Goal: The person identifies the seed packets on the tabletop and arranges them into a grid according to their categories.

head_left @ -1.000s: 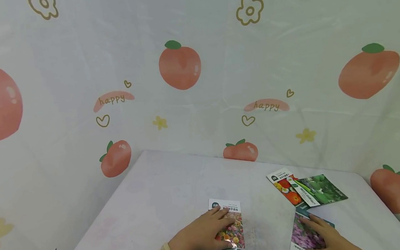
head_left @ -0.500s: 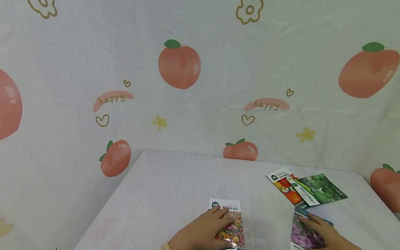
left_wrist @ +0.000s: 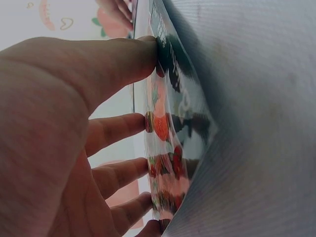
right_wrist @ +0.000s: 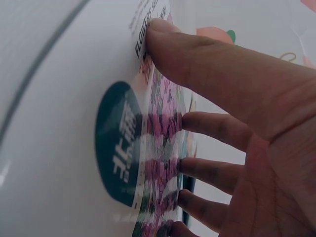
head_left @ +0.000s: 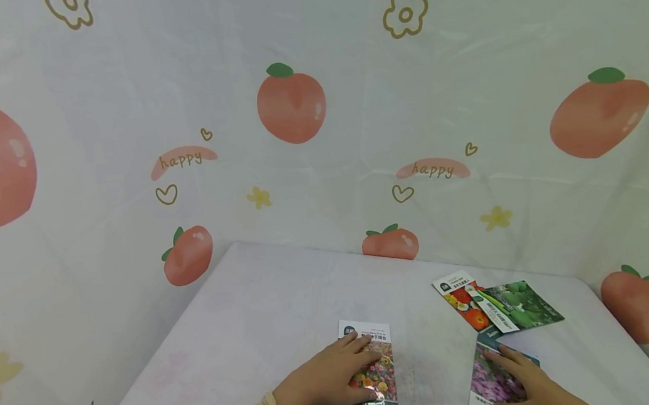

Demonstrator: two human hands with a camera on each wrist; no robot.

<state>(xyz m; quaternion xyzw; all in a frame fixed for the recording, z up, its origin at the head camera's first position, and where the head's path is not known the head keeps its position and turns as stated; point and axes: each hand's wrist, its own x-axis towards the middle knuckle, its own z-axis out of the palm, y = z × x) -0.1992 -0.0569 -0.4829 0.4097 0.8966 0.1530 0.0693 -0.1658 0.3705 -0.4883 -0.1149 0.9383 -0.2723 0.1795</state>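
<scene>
My left hand (head_left: 336, 374) rests on a seed packet (head_left: 383, 374) printed with mixed red, yellow and pink flowers, its spread fingertips and thumb touching the glossy front. In the left wrist view the same flower packet (left_wrist: 168, 123) lies on the table, one corner slightly raised. To the right, my right hand (head_left: 526, 383) lies over a purple-flower seed packet (head_left: 490, 382), fingers spread. The right wrist view has the thumb and fingertips against the face of this purple-flower packet (right_wrist: 160, 133), near its white end with a green round logo.
Behind the right hand, a green-leaf seed packet (head_left: 526, 304) overlaps an orange-flower seed packet (head_left: 464, 305). They lie on the white tabletop (head_left: 285, 293). A white cloth backdrop (head_left: 345, 176) with printed peaches rises along the back and sides.
The purple-flower packet shifts very slightly to the left under the right hand. The left hand and the other packets keep their places.
</scene>
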